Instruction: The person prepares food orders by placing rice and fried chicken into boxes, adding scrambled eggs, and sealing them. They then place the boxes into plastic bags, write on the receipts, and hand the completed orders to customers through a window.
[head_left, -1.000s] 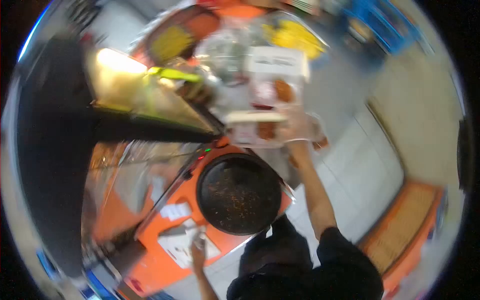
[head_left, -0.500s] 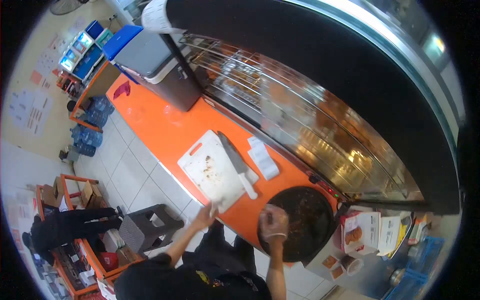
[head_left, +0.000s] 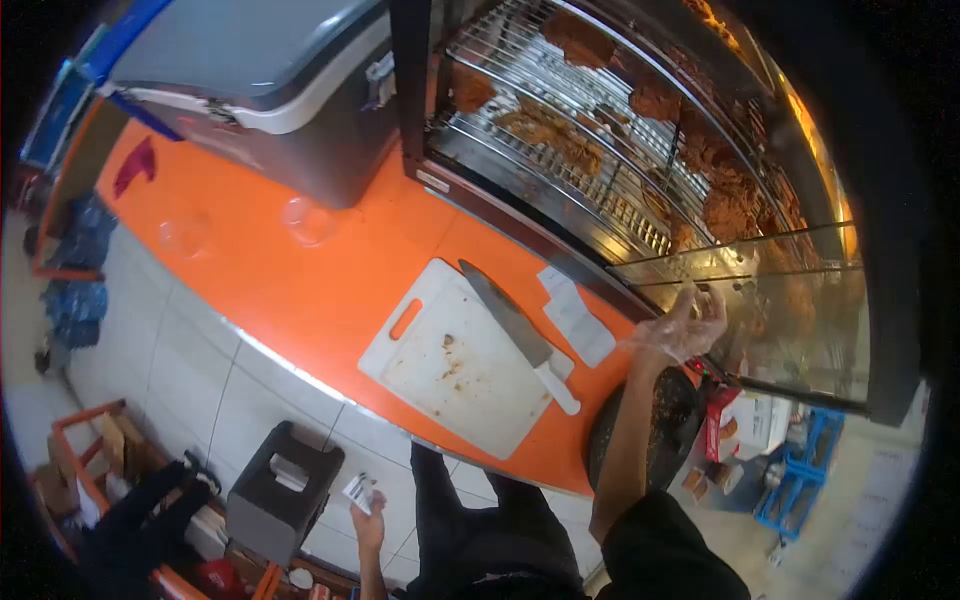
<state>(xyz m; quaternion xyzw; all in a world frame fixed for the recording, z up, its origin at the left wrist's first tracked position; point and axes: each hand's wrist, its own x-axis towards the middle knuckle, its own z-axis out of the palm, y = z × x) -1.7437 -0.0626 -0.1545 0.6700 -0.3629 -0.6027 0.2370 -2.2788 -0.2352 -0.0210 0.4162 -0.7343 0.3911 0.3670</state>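
Observation:
My right hand (head_left: 688,328), in a clear plastic glove, reaches to the glass door (head_left: 800,330) of a lit food warmer. Its fingers are curled at the door's lower left part. Inside the warmer, browned fried pieces (head_left: 735,205) lie on wire racks (head_left: 600,135). Low beside the counter, my left hand (head_left: 370,520) pinches a small white piece with dark print (head_left: 360,490), its kind unclear. A white cutting board (head_left: 420,375) with brown crumbs lies on the counter, and a large white-handled knife (head_left: 510,325) rests along its far side.
White paper slips (head_left: 578,320) lie by the knife on the orange counter (head_left: 260,270). My forearm crosses a round black pan (head_left: 665,425). A grey lidded bin (head_left: 270,110) stands at the back left. A dark stool (head_left: 285,490) is on the tiled floor; a person's legs (head_left: 150,520) show beyond.
My right hand has gone from over the black pan up to the warmer. The left side of the warmer is now uncovered. My left hand has dropped away from the board; the view has shifted closer.

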